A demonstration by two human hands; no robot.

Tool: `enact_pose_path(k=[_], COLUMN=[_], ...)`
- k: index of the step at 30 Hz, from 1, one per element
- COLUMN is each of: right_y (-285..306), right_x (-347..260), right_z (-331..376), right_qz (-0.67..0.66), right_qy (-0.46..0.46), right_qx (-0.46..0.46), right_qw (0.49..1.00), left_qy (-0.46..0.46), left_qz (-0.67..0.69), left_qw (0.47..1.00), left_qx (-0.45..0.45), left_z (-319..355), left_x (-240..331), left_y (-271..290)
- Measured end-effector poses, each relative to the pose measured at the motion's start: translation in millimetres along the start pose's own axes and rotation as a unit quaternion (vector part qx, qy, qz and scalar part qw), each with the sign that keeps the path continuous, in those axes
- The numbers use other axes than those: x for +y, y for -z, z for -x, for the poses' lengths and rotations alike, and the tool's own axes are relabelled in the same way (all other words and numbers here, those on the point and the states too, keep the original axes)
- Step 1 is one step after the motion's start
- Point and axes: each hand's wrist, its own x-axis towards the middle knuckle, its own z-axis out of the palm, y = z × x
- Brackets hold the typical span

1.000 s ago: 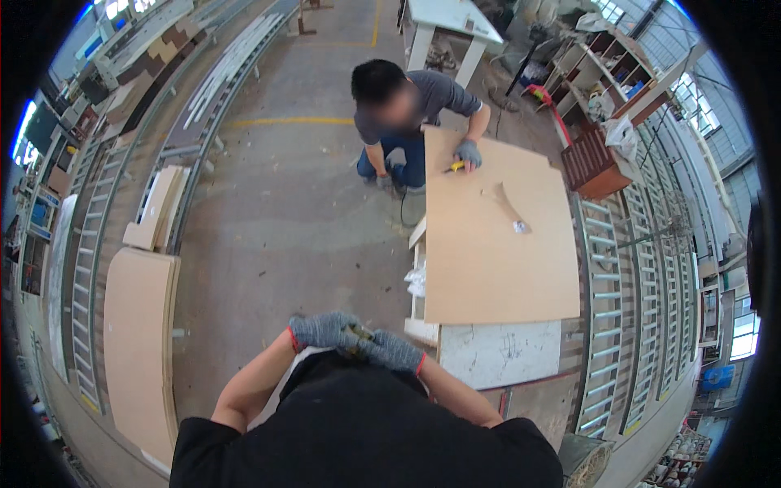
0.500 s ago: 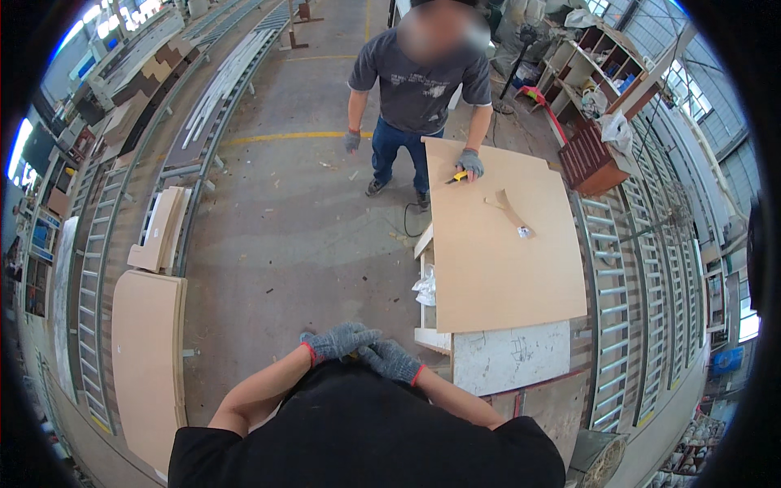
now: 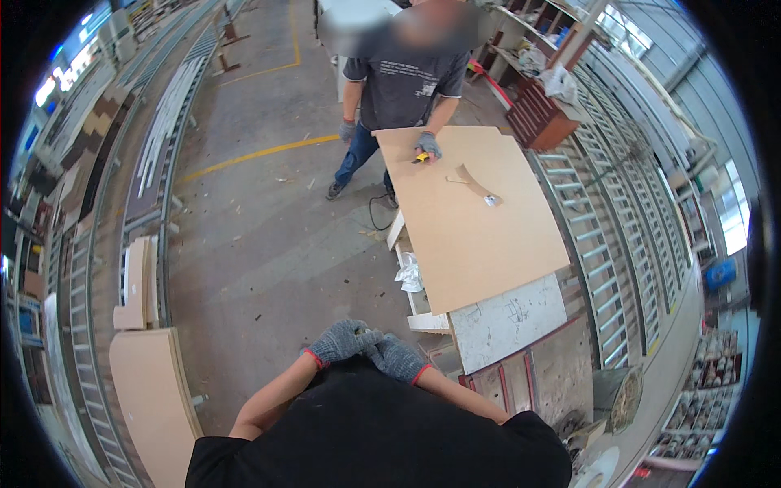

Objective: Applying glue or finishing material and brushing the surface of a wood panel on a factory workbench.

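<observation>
My left hand [image 3: 338, 342] and my right hand [image 3: 396, 358], both in grey knit gloves with red cuffs, meet in front of my black shirt. Their fingers are curled against each other; what they hold, if anything, is too small and hidden to name. Ahead to the right lies a large tan board [image 3: 486, 232], out of reach of my hands. On its far part a co-worker's gloved hand [image 3: 429, 145] holds a yellow-handled utility knife [image 3: 421, 158]. A curved offcut strip [image 3: 475, 182] with a small white label rests on the board.
Under the board stands a workbench with a marked white top [image 3: 511, 319]. Roller conveyors [image 3: 582, 236] run along the right. On the left, curved tan panels [image 3: 150, 390] lie stacked by another conveyor. A white plastic bag [image 3: 409, 272] sits under the bench's left side.
My view has turned to the right, so the bench and co-worker sit further left. My hands stay together, with fingers shifted slightly. The co-worker still holds the knife on the board.
</observation>
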Motion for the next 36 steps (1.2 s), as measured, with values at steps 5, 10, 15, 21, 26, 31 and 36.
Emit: enact_pose_path(k=[5, 10, 15, 21, 26, 31, 36], right_y=[10.2, 5.2, 20.7, 20.7, 46.9, 85.0, 61.1], right_x=[-11.7, 1.6, 21.7, 65.7, 88.7, 93.2, 134.3], right_z=[14.9, 28.6, 54.8, 88.1, 107.4, 110.8, 87.9], right_qz=[0.001, 0.006, -0.049, 0.025, -0.112, -0.128, -0.103], right_qy=[0.018, -0.02, 0.004, -0.039, -0.055, -0.101, -0.123], right_qx=[0.078, 0.073, 0.104, 0.1, 0.122, 0.033, 0.023], right_qw=[0.997, 0.997, 0.993, 0.994, 0.985, 0.986, 0.987], left_qy=[-0.019, -0.067, -0.005, -0.014, 0.064, 0.108, 0.066], left_qz=[0.086, 0.134, 0.218, 0.176, 0.204, 0.18, 0.131], left_qw=[0.992, 0.968, 0.948, 0.95, 0.941, 0.948, 0.965], left_qx=[-0.093, -0.201, -0.231, -0.257, -0.263, -0.24, -0.217], left_z=[1.5, -17.5, -43.4, -81.5, -80.2, -96.3, -117.9], left_x=[10.9, -1.0, 0.1, 23.3, 68.7, 62.4, 65.5], left_y=[7.4, -5.8, -45.9, -86.5, -108.5, -123.6, -117.4])
